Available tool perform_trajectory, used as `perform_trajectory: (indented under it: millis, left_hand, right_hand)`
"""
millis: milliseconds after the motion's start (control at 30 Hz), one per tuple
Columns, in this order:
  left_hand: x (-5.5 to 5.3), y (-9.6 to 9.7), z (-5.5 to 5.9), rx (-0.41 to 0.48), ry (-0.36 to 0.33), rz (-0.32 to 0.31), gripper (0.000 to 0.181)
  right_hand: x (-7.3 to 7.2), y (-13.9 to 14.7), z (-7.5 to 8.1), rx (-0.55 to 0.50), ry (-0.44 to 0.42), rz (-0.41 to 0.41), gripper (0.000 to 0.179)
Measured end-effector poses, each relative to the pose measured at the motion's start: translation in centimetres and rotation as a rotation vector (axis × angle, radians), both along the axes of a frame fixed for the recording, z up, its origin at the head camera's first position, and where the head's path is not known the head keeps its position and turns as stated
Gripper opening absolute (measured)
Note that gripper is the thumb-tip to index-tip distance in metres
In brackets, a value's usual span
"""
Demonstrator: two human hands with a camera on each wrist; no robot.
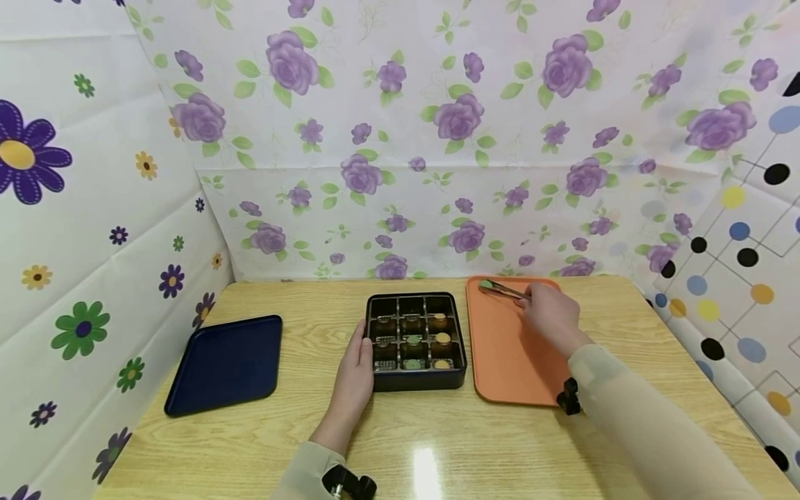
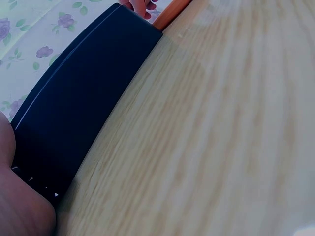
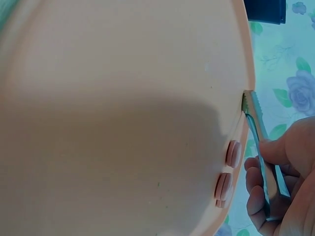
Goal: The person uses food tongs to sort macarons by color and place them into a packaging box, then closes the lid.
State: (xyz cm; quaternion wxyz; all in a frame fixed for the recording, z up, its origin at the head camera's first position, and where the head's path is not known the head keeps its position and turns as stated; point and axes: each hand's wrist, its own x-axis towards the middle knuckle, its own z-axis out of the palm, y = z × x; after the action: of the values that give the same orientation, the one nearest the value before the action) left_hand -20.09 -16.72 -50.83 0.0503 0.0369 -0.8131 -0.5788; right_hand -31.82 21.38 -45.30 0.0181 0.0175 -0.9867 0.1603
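My left hand (image 1: 356, 364) rests against the left side of a black box (image 1: 419, 380) with a divided insert, its fingers along the wall and thumb at the rim. Green macarons (image 1: 414, 339) sit in the middle column, yellow-orange macarons (image 1: 443, 338) in the right one. Over the far left part of the orange tray (image 1: 509, 375), my right hand (image 1: 553, 312) holds metal tongs (image 3: 266, 162). Between the tong tips is a green macaron (image 1: 485, 285). Pink macarons (image 3: 234, 153) lie by the tray's far edge in the right wrist view; in the head view my right hand hides them.
A dark blue tray (image 1: 228, 364) lies on the left of the wooden table (image 1: 312, 298). The orange tray stands just right of the box. Flower-patterned cloth (image 1: 387, 139) hangs behind the table, and a dotted cloth (image 1: 744, 278) borders the right side.
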Motion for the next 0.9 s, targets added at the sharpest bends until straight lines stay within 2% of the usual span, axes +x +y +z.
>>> perform_trajectory:
  millis: [233,533,900]
  left_hand:
    - [0.0,0.1,0.1,-0.001,-0.005,0.004,0.057]
    - [0.1,0.1,0.1,0.009,-0.002,-0.006,0.057]
    - [0.1,0.1,0.1,0.010,-0.009,-0.005,0.057]
  right_hand:
    - [0.5,0.1,0.0,-0.022,0.002,-0.012,0.023]
    - [1.1,0.3,0.4,-0.033,0.052,0.005,0.019]
    - [2.3,-0.8,2.0,-0.049,0.105,0.039,0.018]
